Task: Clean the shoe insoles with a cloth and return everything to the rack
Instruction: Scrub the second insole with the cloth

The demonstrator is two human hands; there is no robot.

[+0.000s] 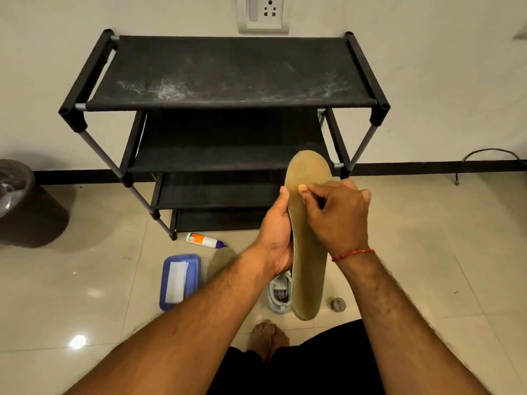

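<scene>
You hold the insole (pixel 309 280) upright in front of you, toe end up, in the air before the rack (pixel 228 72); your left hand (pixel 278 232) grips its left edge near the middle, thumb on the front face and fingers wrapped behind; your right hand (pixel 336 215) holds it slightly higher from the right, thumb tip pressed flat to the face, the other fingers curled with their tips hidden behind the edge. A pale shoe (pixel 278 295) sits on the floor just below the insole's heel end, partly covered by it; to its left lies a blue tray (pixel 193 276) with the white cloth (pixel 176 280) in it; between tray and shoe a tan shape (pixel 221 260), which looks like a second insole, shows past your left forearm. A bottle (pixel 204 240) lies on its side near the rack's front foot; the rack's top shelf carries pale dusty streaks; a dark bin (pixel 17 195) stands far left by the wall.
</scene>
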